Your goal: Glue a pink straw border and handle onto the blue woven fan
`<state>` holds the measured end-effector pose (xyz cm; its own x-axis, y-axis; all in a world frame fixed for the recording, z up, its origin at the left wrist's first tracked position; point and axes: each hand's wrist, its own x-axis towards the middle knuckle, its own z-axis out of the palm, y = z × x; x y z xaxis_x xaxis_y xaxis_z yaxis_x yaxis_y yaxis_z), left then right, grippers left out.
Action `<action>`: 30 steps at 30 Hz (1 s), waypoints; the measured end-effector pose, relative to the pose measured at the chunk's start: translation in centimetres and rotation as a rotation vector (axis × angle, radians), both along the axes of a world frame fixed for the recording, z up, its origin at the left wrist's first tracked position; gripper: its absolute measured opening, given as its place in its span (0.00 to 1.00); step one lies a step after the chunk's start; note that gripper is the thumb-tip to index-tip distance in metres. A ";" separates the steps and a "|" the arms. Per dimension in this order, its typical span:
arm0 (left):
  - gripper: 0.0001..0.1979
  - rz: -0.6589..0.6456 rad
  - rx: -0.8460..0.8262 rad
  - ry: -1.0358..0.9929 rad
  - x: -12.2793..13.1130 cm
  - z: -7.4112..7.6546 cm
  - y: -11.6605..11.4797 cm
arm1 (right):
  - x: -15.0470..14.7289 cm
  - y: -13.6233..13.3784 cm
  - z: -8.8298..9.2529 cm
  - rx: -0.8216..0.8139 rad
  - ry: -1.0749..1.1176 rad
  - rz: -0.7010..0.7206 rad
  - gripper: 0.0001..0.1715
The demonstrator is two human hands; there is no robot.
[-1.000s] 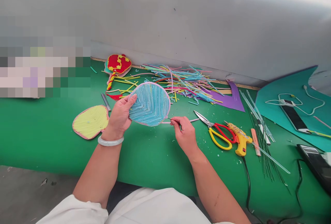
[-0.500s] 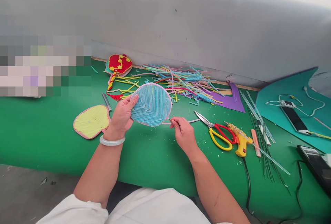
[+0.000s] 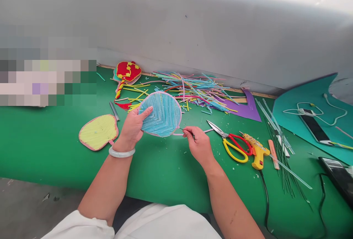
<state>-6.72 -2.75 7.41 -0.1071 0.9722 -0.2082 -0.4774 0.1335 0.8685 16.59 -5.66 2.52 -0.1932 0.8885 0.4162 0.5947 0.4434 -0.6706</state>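
Observation:
My left hand (image 3: 134, 125) grips the left edge of a round blue fan panel (image 3: 162, 116), thumb on top. Rows of pipe cleaners cover the panel in a V pattern, and a pink pipe cleaner rims it. At its lower right edge, my right hand (image 3: 199, 143) pinches a thin dark wire (image 3: 181, 129) whose tip meets the rim. A pink pipe cleaner tail (image 3: 209, 130) runs behind my right fingers toward the scissors (image 3: 233, 141). Left of my left hand lies a yellow fan panel (image 3: 97, 132) with pink edging.
Loose pipe cleaners (image 3: 193, 84) are heaped at the back, near a red fan (image 3: 128, 71) and purple sheet (image 3: 252, 106). On the right lie a glue gun (image 3: 257, 152), green wires (image 3: 285, 169), glue sticks (image 3: 293, 176) and phones. A pixelated area covers the far left.
The blue panel sits slightly lower in view, and my left thumb reaches further onto it. My right fingers are a little further from the rim, with more wire showing.

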 end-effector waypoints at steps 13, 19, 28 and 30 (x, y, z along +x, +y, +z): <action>0.20 -0.060 -0.035 0.038 0.0 -0.5 0.4 | 0.3 -0.2 0.5 0.042 -0.075 -0.022 0.11; 0.19 -0.165 -0.071 0.061 1.5 -0.8 -0.1 | 2.0 -3.0 1.6 0.093 -0.174 -0.086 0.11; 0.18 -0.342 -0.169 0.102 4.8 -1.1 -1.6 | 2.9 -9.6 3.3 0.385 -0.339 -0.338 0.21; 0.19 -0.387 -0.171 0.110 5.4 -1.1 -2.1 | 2.2 -10.0 3.0 0.366 -0.373 -0.295 0.21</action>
